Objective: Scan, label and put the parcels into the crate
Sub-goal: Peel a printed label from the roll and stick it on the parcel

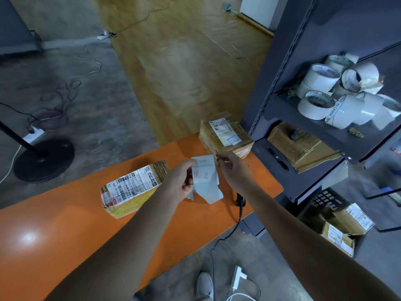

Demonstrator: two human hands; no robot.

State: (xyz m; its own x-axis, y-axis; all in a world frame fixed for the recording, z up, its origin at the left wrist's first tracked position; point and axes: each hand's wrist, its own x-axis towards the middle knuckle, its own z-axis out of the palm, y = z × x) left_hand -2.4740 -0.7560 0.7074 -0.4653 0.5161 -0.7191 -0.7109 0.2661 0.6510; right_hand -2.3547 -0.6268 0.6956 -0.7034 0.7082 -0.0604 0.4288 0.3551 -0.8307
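Parcels (132, 190) are what this job is about, and two wait on the orange bench (65, 224). One lies in the middle of the bench. The other parcel (225, 135) sits at the far right corner of the bench.

Just above the bench, the left hand (181, 179) grips a white label (206, 179) with writing on it. The fingers curl round its left side. The right hand (234, 170) seems to pinch the label's top corner with thumb and finger, though that part is a bit blurry.

I think the label is thin, floppy and maybe sticky, so it is best held by its edges. The parcels look like stiff card boxes wrapped in shiny tape. They may be a little slippery and are likely not very heavy. I would hold one by its two long sides, with both hands.

A black scanner (240, 200) lies on the right edge of the bench, and its cord hangs down to the floor. The bench top is smooth and shiny, so a box could slide on it.

Beside the right end of the bench stands a dark shelf (282, 105) with white tape rolls (321, 83). Low down by that same end sits the black crate (325, 198), with some parcels in it already. Past the far side of the bench the floor is part grey and part wood. A round black stand (43, 159) is on it, left of the bench.
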